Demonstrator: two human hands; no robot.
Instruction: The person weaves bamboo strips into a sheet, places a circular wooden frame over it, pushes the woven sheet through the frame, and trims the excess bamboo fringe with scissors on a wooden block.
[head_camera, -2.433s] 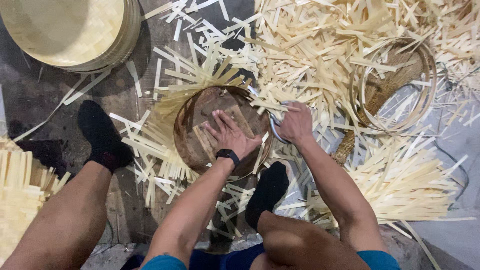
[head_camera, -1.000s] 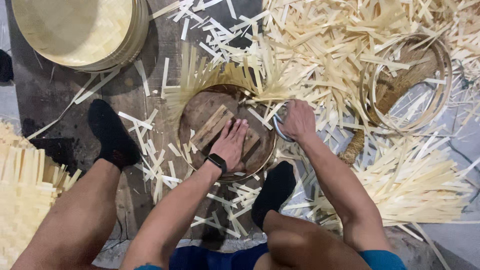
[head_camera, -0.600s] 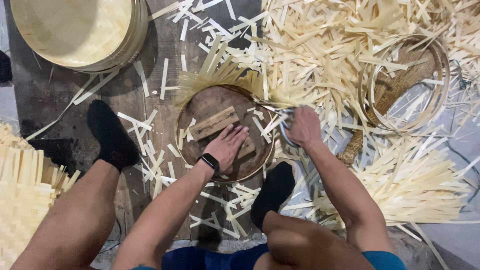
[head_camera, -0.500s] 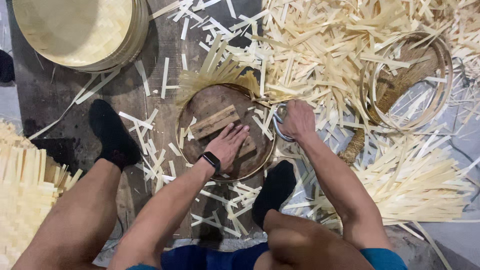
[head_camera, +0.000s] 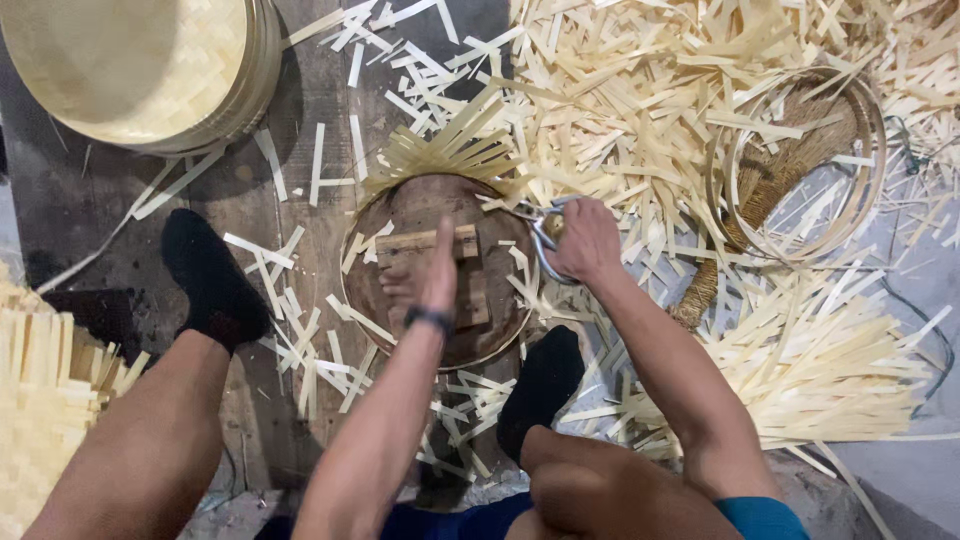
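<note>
A round brown wooden form (head_camera: 415, 215) with a thin bamboo rim lies on the floor between my feet, with a crossed wooden block (head_camera: 470, 245) on top. My left hand (head_camera: 432, 272) rests edge-on upon that block, fingers together, a dark band at the wrist. My right hand (head_camera: 585, 240) is at the form's right rim, shut on metal scissors (head_camera: 535, 232) whose blades point left at the rim. Uncut bamboo strips (head_camera: 450, 150) fan out from under the form's far edge.
A stack of round woven bamboo lids (head_camera: 140, 65) sits at the far left. Loose bamboo offcuts (head_camera: 650, 90) cover the floor ahead and right, around a bamboo hoop (head_camera: 725, 215). A woven mat edge (head_camera: 40, 400) lies left. My black-socked feet (head_camera: 210, 280) flank the form.
My left hand has turned from flat on the form to edge-on over the block. The form has rotated, and fewer strips stick out around its rim. My right hand stays at the right rim.
</note>
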